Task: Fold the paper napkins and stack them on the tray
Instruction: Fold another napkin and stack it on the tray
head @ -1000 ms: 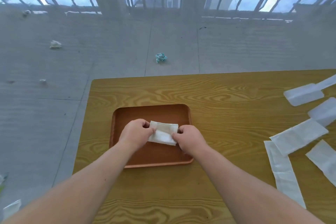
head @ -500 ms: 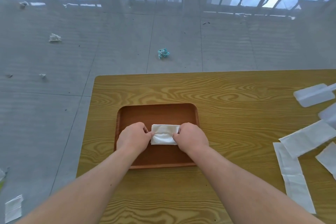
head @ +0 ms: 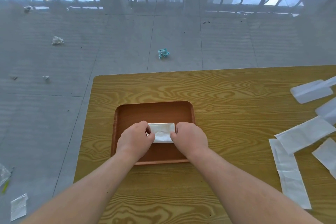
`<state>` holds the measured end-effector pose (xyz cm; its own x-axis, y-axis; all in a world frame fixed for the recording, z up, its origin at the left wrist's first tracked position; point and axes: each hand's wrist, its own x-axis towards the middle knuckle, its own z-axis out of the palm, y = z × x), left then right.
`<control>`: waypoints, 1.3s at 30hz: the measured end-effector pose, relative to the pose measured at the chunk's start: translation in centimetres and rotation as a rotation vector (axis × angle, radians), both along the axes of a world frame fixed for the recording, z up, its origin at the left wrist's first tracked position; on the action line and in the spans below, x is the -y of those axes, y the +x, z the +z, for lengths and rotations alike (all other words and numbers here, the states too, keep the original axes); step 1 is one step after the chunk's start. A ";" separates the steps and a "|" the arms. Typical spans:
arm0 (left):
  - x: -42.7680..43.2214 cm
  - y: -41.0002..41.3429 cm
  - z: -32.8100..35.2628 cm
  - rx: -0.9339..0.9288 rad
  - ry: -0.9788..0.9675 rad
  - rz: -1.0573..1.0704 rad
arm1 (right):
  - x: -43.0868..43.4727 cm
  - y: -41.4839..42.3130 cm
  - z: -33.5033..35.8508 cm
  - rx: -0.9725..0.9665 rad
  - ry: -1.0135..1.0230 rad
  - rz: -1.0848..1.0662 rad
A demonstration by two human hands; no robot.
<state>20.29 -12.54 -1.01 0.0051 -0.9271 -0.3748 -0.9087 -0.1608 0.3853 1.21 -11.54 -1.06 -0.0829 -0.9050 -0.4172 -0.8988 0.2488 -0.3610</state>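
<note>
A brown tray [head: 154, 112] sits on the wooden table [head: 227, 92] in front of me. A small folded white napkin [head: 162, 132] lies inside the tray near its middle. My left hand [head: 135, 139] pinches the napkin's left end. My right hand [head: 190, 137] pinches its right end. Both hands rest low over the tray, and their fingertips hide the napkin's side edges.
Several unfolded white napkins [head: 305, 135] lie scattered at the table's right side, one long strip [head: 289, 172] reaching toward the front edge. The table's left edge drops to a grey tiled floor with crumpled paper scraps [head: 163, 53] and a napkin piece [head: 18, 206].
The napkin has been folded smaller and pressed flat onto the tray. Both hands have closed in toward each other on its ends.
</note>
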 end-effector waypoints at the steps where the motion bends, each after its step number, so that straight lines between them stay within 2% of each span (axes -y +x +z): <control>1: -0.2 -0.8 0.3 -0.003 -0.001 -0.046 | -0.5 -0.6 0.3 0.011 -0.029 0.012; 6: -1.0 -6.5 1.0 0.005 -0.019 -0.306 | -4.2 -6.0 0.8 0.068 -0.189 -0.012; 9: -1.8 -10.8 0.6 0.017 -0.057 -0.540 | -6.9 -11.0 0.4 -0.015 -0.229 -0.077; 13: -3.4 -15.9 -0.2 0.112 -0.045 -0.783 | -11.2 -17.7 -0.3 -0.102 -0.180 -0.269; 16: -4.5 -18.7 -0.6 0.249 -0.140 -0.934 | -14.1 -21.7 -0.6 -0.148 -0.111 -0.425; 18: -5.2 -20.3 -0.5 0.263 -0.179 -0.954 | -15.7 -23.1 -0.8 -0.152 -0.058 -0.477; 20: -5.7 -21.7 -0.4 0.213 -0.148 -0.950 | -16.7 -23.5 -0.9 -0.165 -0.010 -0.432; 23: -6.3 -23.3 -0.2 0.151 -0.101 -0.974 | -17.2 -22.5 -1.2 -0.155 -0.030 -0.274; 28: -6.6 -24.3 0.1 0.140 -0.102 -1.011 | -16.8 -19.9 -1.1 0.104 -0.153 0.062; 30: -6.6 -24.1 0.0 0.184 -0.093 -1.022 | -16.9 -19.4 -1.1 0.129 -0.202 0.137; 32: -6.4 -23.7 0.0 0.254 -0.078 -1.010 | -17.3 -19.7 -1.2 0.080 -0.261 0.128; 36: -5.8 -23.0 -0.1 0.380 -0.093 -0.970 | -18.0 -21.5 -1.4 0.026 -0.225 0.044; 39: -5.3 -22.8 -0.7 0.381 -0.134 -0.905 | -18.2 -22.6 -1.7 0.021 -0.179 0.098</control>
